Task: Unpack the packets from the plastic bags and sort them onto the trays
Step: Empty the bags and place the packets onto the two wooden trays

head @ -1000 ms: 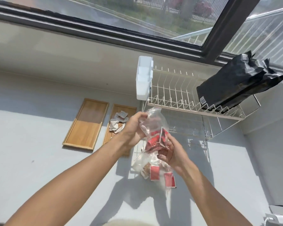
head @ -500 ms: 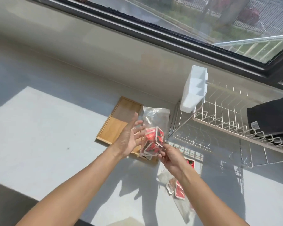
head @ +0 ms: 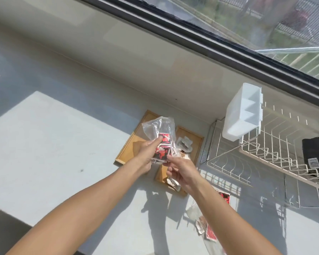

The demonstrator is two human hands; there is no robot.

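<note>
My left hand (head: 147,153) grips the clear plastic bag (head: 157,126) of red packets (head: 163,150) above the rectangular wooden trays (head: 132,147). Right hand (head: 177,169) touches its near end, can't tell if it's pinching. If that end slips, packets probably scatter across both trays unsorted.

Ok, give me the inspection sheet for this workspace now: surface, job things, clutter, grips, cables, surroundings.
Surface: grey counter, part sunlit.
Job's things: clear plastic bag of red packets, held over two wooden trays; left tray; right tray holds pale packets; second bag with red packets lies on the counter, near right.
Clutter: nothing seen.
Grips: left hand grips the plastic bag; right hand pinches its lower edge.
Cables: nothing seen.
Surroundings: white dish rack, white caddy, black bag on the rack, window.
</note>
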